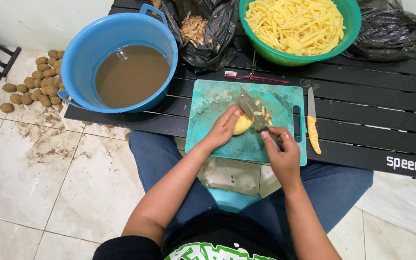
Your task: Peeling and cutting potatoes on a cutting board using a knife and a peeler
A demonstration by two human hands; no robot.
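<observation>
A peeled yellow potato (242, 126) lies on a teal cutting board (208, 108) at the near edge of a black slatted table. My left hand (223, 129) presses on the potato from the left. My right hand (281, 149) grips the handle of a knife (249, 107), and its blade stands on the potato's right side. Several cut potato strips (265, 112) lie just beyond the blade.
A green bowl (266, 53) full of potato strips sits at the back. A blue tub (85, 53) of brown water stands at the left. An orange-handled knife (312, 123), a red toothbrush (256, 77), black bags with peels (196, 29) and unpeeled potatoes on the floor (39, 82) surround the board.
</observation>
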